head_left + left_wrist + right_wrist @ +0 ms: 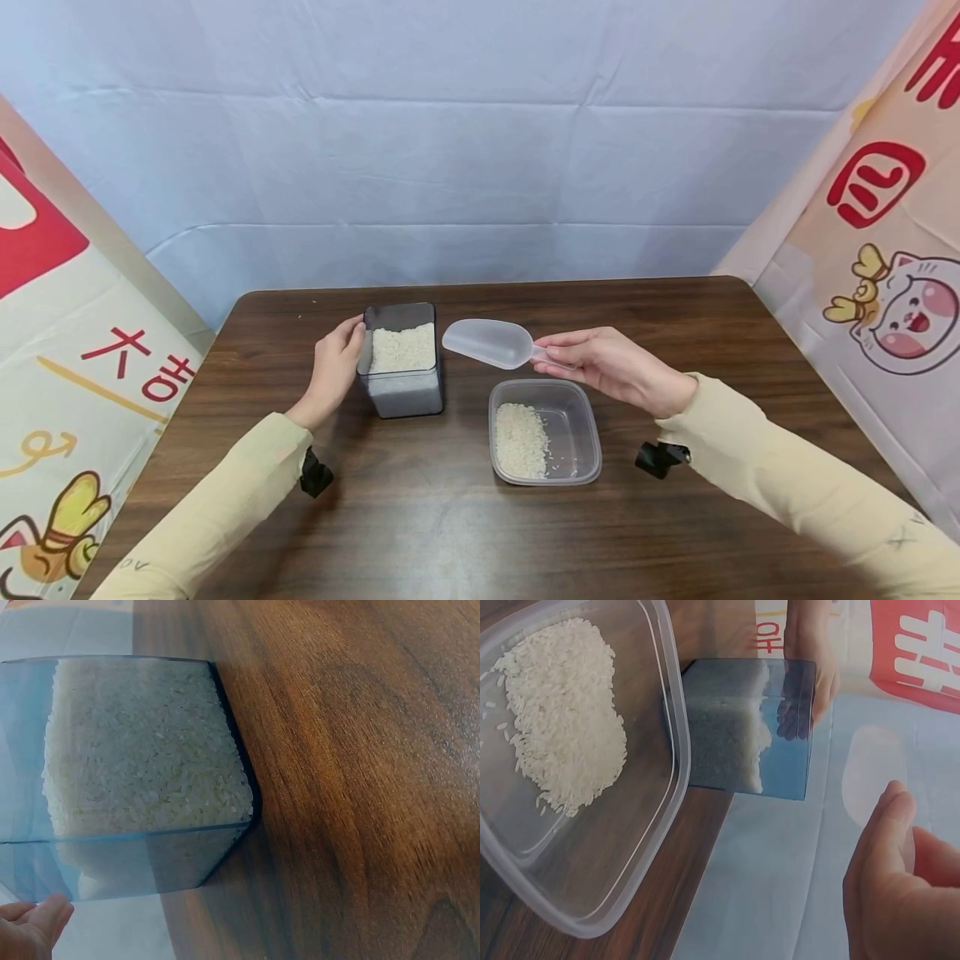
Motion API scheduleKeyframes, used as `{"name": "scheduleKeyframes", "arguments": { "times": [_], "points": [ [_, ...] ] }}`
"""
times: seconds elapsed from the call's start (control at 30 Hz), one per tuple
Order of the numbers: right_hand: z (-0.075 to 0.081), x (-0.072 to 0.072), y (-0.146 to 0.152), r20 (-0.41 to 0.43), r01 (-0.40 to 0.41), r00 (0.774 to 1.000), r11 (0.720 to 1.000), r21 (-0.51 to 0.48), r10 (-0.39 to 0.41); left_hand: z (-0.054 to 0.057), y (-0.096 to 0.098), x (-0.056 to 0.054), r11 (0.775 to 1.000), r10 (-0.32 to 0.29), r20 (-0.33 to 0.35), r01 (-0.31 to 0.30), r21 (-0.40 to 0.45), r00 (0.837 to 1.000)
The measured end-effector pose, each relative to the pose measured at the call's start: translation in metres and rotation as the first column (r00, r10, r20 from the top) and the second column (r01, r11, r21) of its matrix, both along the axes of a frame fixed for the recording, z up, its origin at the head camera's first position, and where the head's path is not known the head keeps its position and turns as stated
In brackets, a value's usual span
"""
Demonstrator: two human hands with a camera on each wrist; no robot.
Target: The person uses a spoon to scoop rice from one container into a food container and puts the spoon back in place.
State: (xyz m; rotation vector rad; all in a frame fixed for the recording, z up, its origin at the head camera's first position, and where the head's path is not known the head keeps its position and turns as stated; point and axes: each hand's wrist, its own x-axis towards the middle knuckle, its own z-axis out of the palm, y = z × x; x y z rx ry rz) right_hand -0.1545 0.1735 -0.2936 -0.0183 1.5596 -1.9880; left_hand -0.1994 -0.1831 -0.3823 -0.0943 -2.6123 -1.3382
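Observation:
A tall, clear, dark-tinted storage container [405, 396] stands upright on the table with white rice [150, 742] inside. My left hand [335, 360] holds its left side near the rim; some fingertips are hidden by the wall. My right hand [615, 367] grips the handle of a translucent plastic scoop [491, 342], held above the table between the container and a low clear plastic box [577, 433]. The scoop's bowl points left and shows no rice in it. In the box, rice [566, 720] lies heaped toward the left, with loose grains beside it.
The brown wooden table [420, 533] carries both containers, side by side. A pale cloth [450, 167] hangs behind the far edge, and printed banners [892, 283] flank the table. Black devices [660, 458] sit on both wrists. A few stray grains lie at the far left.

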Motion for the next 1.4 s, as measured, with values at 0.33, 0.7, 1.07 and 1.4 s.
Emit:
{"name": "scheduleKeyframes", "arguments": {
  "times": [0.33,0.7,1.07,1.4],
  "points": [
    [0.0,-0.004,-0.013,0.011,-0.002,1.0,1.0,-0.029,0.002,0.001,0.001,-0.001,1.0,-0.005,-0.009,0.005,0.003,1.0],
    [-0.001,-0.006,-0.026,0.014,-0.031,0.999,0.999,-0.044,0.032,0.002,0.002,-0.001,1.0,0.001,-0.016,-0.001,0.0,1.0],
    [-0.003,-0.01,-0.043,0.021,-0.011,1.0,0.998,-0.062,0.012,0.0,0.001,-0.001,1.0,-0.004,-0.002,0.004,0.002,1.0],
    [-0.006,-0.012,-0.056,0.031,0.006,1.0,0.996,-0.092,-0.003,-0.001,0.001,-0.001,1.0,0.006,-0.005,-0.006,-0.003,1.0]
  ]
}}
